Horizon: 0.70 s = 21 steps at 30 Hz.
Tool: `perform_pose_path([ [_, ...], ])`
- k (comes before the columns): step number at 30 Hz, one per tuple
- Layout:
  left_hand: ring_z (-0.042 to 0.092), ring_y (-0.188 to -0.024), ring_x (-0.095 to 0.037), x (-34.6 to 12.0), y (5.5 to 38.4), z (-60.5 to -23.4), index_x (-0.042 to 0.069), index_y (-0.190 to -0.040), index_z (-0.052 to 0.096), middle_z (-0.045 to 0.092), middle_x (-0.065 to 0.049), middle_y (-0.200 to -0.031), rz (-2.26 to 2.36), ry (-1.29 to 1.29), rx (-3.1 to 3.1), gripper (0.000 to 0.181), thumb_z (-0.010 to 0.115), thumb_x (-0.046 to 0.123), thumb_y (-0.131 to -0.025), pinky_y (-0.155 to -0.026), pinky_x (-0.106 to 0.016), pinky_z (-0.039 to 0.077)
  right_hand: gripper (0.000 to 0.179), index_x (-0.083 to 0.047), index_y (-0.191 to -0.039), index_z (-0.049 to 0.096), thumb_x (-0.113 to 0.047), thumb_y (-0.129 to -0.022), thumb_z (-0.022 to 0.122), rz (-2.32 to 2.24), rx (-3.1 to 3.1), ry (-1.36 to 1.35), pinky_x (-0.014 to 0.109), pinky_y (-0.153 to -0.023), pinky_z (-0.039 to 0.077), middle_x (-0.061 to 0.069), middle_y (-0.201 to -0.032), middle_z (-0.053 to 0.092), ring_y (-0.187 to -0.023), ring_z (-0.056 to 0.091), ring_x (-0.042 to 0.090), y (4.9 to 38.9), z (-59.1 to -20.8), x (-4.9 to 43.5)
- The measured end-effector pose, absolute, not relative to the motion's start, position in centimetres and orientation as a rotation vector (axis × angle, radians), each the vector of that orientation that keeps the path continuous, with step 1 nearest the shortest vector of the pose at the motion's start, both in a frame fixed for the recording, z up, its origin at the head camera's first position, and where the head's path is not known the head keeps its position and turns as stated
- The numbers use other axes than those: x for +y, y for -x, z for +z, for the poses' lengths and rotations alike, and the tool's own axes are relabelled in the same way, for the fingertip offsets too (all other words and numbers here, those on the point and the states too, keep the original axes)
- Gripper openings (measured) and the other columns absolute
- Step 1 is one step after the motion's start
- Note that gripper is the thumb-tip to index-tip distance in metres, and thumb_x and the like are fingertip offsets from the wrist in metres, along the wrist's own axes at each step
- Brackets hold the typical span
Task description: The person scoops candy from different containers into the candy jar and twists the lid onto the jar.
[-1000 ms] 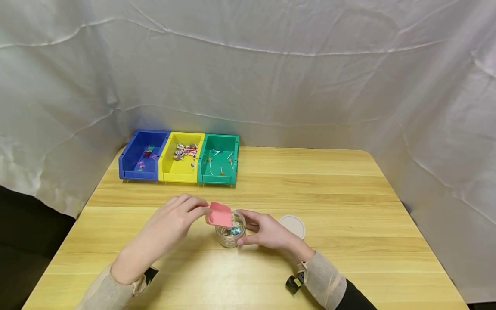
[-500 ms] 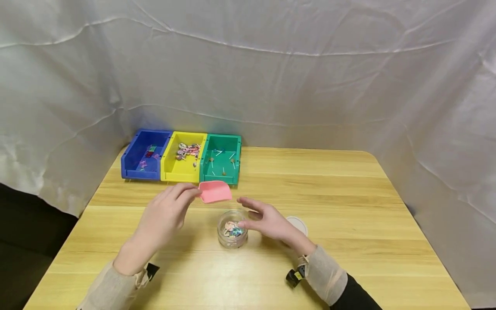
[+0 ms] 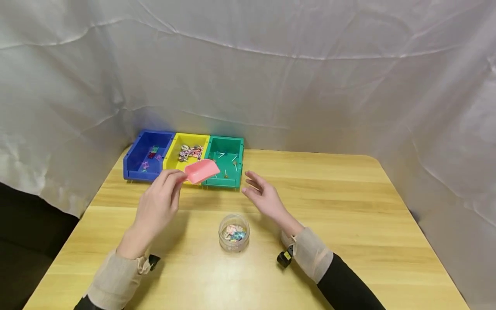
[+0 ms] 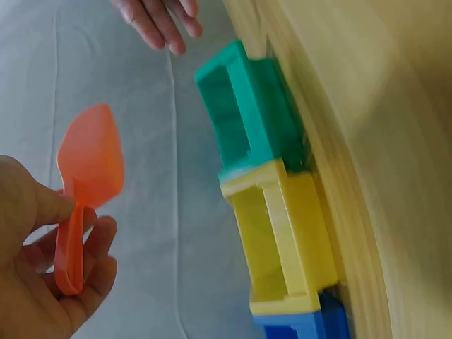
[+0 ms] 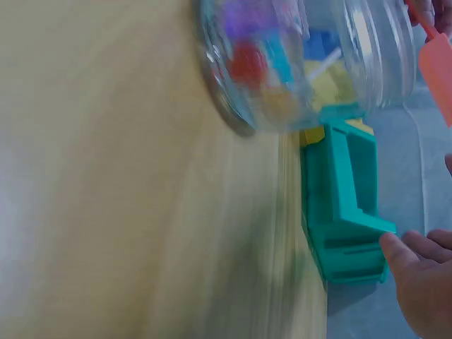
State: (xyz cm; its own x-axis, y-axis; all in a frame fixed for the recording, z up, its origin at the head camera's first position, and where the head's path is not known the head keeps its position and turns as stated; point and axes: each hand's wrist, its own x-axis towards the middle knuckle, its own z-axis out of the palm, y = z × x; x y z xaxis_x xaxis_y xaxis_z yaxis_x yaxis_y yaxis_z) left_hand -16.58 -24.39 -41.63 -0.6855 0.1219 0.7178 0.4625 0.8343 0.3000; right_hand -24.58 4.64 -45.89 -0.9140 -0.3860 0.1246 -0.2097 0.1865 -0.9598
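My left hand (image 3: 156, 204) pinches the handle of a pink scoop (image 3: 202, 171), raised above the table in front of the bins. In the left wrist view the bowl of the scoop (image 4: 97, 157) looks bare, and thumb and fingers close on its handle. A clear jar (image 3: 234, 247) stands upright on the table, uncovered, with small colourful wrapped candies (image 3: 235, 234) inside. Beyond the jar and to its right, my right hand (image 3: 267, 198) hovers with loosely bent fingers and holds nothing. In the right wrist view its fingers overlap the corner of the green bin.
Three joined bins line the back left: blue (image 3: 141, 175) with small shiny candies, yellow (image 3: 190, 137) with a pile of wrapped candies, green (image 3: 221, 182) with small lollipops. Grey cloth (image 3: 310, 99) walls the wooden table (image 3: 329, 185) on three sides.
The scoop has risen from over the jar toward the bins in my left hand. My right hand has let go of the jar and moved forward; the white lid is now hidden behind my right arm.
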Motion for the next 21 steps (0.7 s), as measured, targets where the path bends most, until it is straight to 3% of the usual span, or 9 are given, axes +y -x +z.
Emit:
perform_pose_path([
  [7,0.068,-0.094,-0.037,-26.0,18.9,-41.6,-0.002,-0.115,0.068,0.066,-0.018,-0.113,-0.619,0.318,-2.309,0.019,0.065,-0.007,-0.097,-0.067,-0.052,0.059,0.054,-0.001,-0.155,0.043,-0.008,-0.104,0.060,-1.841,2.443,0.471,0.041,-0.115,0.042,0.016,-0.159,0.047,-0.144,0.048,0.033,27.9,-46.0,2.7],
  [14,0.068,-0.098,-0.040,-26.7,20.9,-40.8,0.000,-0.117,0.069,0.066,-0.017,-0.116,-0.591,0.223,-2.371,0.018,0.057,0.000,-0.104,-0.062,-0.056,0.055,0.058,-0.001,-0.157,0.040,-0.011,-0.104,0.060,-1.743,2.540,0.387,0.043,-0.113,0.045,0.017,-0.161,0.043,-0.143,0.048,0.035,30.7,-45.6,1.3],
  [21,0.066,-0.099,-0.044,-27.4,22.3,-39.9,-0.003,-0.116,0.073,0.068,-0.021,-0.113,-0.521,0.240,-2.412,0.024,0.057,-0.009,-0.099,-0.076,-0.059,0.056,0.059,0.003,-0.158,0.036,-0.010,-0.105,0.060,-1.647,2.569,0.363,0.042,-0.109,0.048,0.022,-0.157,0.046,-0.140,0.052,0.036,32.1,-46.1,0.8],
])
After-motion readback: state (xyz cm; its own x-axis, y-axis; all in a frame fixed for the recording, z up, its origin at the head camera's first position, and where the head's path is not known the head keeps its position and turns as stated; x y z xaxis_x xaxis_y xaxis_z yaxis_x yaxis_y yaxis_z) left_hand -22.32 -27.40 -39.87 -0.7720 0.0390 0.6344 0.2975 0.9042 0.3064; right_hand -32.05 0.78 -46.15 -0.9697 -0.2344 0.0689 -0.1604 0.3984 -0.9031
